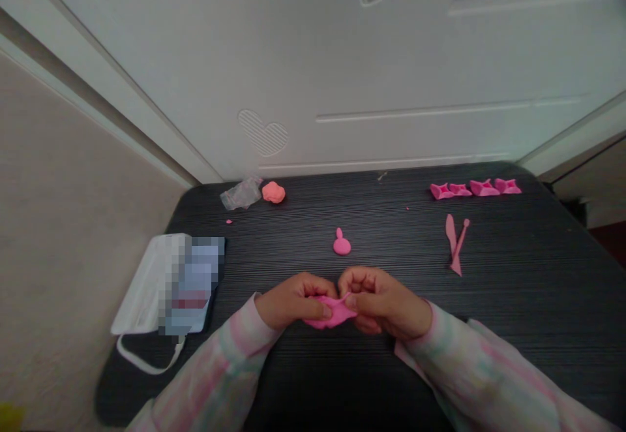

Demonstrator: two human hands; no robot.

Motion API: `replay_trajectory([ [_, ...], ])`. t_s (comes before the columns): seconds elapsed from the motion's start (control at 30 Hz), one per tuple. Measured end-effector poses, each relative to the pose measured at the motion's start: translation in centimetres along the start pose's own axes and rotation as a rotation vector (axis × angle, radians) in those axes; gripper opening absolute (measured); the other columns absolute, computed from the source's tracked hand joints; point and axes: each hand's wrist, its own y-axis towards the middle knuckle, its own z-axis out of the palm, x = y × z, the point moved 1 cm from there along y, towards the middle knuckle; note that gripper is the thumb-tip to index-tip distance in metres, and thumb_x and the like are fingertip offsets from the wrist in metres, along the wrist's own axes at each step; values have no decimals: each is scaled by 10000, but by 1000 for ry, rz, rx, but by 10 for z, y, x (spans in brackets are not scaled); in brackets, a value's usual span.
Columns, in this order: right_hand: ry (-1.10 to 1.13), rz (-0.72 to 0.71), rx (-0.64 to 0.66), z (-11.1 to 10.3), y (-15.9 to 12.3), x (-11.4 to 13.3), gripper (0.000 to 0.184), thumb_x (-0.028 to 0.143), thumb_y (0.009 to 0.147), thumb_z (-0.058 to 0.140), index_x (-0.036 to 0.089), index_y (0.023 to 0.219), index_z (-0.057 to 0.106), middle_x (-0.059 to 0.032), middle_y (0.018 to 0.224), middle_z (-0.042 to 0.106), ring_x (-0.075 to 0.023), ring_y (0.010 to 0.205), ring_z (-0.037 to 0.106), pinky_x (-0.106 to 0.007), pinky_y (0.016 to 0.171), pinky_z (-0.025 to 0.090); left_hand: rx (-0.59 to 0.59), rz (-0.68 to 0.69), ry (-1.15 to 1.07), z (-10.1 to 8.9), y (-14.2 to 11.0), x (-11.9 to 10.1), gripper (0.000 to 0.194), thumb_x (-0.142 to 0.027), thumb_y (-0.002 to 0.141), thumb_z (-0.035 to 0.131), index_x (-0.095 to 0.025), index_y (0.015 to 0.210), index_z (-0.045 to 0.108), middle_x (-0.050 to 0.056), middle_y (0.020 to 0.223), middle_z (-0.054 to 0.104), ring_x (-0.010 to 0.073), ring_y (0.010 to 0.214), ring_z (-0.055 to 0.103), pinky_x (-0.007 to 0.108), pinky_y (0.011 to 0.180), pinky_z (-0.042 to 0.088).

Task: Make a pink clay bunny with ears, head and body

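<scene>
Both my hands meet near the front of the dark table around a flattened lump of bright pink modelling clay (332,315). My left hand (299,303) grips its left side, with the thumb pressed on top. At the right edge my right hand (386,301) pinches the clay between thumb and fingers, drawing up a thin corner. Just beyond the hands lies a small pink clay shape (342,244), a rounded blob with a narrower piece at its top. The underside of the held clay is hidden by my fingers.
An orange clay lump (273,192) sits beside a crumpled clear bag (241,194) at the back left. Several pink folded clay pieces (484,188) line the back right. Two crossed pink modelling tools (454,246) lie below them. A phone (195,288) rests against a white box (147,282), cable attached.
</scene>
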Motion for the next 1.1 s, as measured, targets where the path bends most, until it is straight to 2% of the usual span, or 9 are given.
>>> replay_trajectory([
  [0.07, -75, -8, 13, -1, 0, 1, 187, 278, 685, 617, 163, 694, 470, 95, 411, 434, -16, 312, 338, -144, 336, 259, 4, -11, -22, 1, 0, 0, 243, -326, 564, 609, -114, 564, 491, -62, 465, 376, 21, 407, 283, 176, 390, 185],
  [0.2, -463, -249, -188, -2, -2, 5, 59, 213, 761, 528, 170, 801, 519, 38, 657, 518, -40, 530, 475, -169, 493, 384, -55, 21, -91, 4, 2, 0, 289, -388, 630, 588, -110, 636, 507, -55, 488, 400, 27, 409, 311, 175, 384, 210],
  [0.3, -803, -422, -235, -2, -3, 8, 132, 184, 800, 475, 175, 867, 588, -10, 777, 579, -81, 708, 531, -217, 655, 425, -63, 35, -136, 7, 4, 1, 296, -416, 718, 529, -121, 714, 503, -71, 463, 382, 31, 386, 307, 177, 381, 246],
  [0.37, -924, -475, -224, -2, -4, 10, 161, 184, 808, 471, 176, 885, 612, -22, 791, 598, -94, 754, 546, -227, 704, 425, -61, 40, -132, 7, 4, 2, 279, -397, 745, 515, -127, 683, 484, -77, 444, 367, 30, 379, 306, 176, 384, 254],
  [0.57, -1027, -498, -180, -3, -4, 16, 211, 152, 730, 576, 166, 938, 604, -44, 873, 617, -111, 823, 571, -225, 758, 438, -111, 23, 6, -1, 3, 2, 324, -399, 756, 499, -105, 620, 508, -39, 476, 440, 33, 409, 359, 182, 412, 283],
  [0.83, -1243, -606, -258, -1, -4, 11, 77, 99, 713, 549, 143, 764, 587, -27, 706, 613, -92, 670, 557, -189, 628, 438, -142, 29, 111, 0, 2, -1, 363, -420, 734, 514, -132, 524, 445, -64, 436, 377, 29, 401, 308, 179, 411, 254],
  [1.0, -1242, -632, -278, 4, -7, 9, 84, 89, 693, 535, 168, 704, 562, -3, 651, 593, -87, 614, 546, -186, 582, 430, -91, -4, 178, -2, -1, -2, 322, -412, 714, 534, -106, 613, 544, -51, 483, 423, 32, 433, 330, 177, 432, 248],
  [1.1, -1224, -655, -383, 2, -9, 14, 76, 112, 708, 521, 179, 685, 549, 6, 629, 586, -88, 589, 544, -189, 558, 426, -37, -16, 219, -1, -3, -7, 349, -433, 711, 534, -103, 599, 557, -46, 486, 426, 34, 440, 339, 179, 437, 246],
])
